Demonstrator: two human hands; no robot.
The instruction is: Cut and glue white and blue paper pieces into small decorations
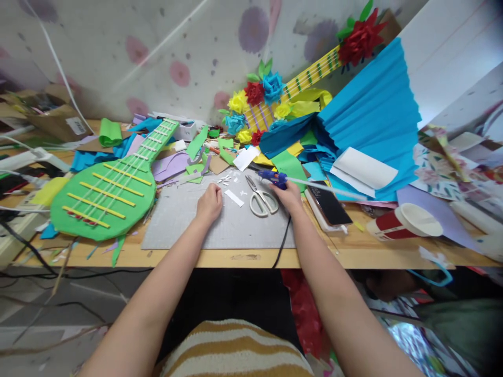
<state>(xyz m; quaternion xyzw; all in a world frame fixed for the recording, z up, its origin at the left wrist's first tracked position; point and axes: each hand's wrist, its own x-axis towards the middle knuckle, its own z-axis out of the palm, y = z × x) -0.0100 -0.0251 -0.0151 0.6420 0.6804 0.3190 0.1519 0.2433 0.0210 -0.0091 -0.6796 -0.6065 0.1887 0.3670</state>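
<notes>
My right hand (290, 196) is wrapped round a blue hot glue gun (277, 179). A long pale glue stick (326, 187) sticks out of the gun's back to the right. My left hand (209, 202) rests closed on the grey cutting mat (176, 230); what its fingers hold, if anything, is hidden. Between my hands lie light-handled scissors (261, 200), blades pointing away, and a white paper strip (234, 198). Small white bits (225, 179) are scattered just beyond my left hand. At the left lies a green paper lute shape (106, 196) with yellow bars and white strings.
Behind the mat, coloured paper scraps (173, 165) are heaped against the wall. A flower-trimmed yellow instrument neck (312, 75) leans there beside blue crepe paper (373, 115). To the right are a phone (332, 205) and a lidded cup (404, 222). A black cord (283, 242) hangs over the table edge.
</notes>
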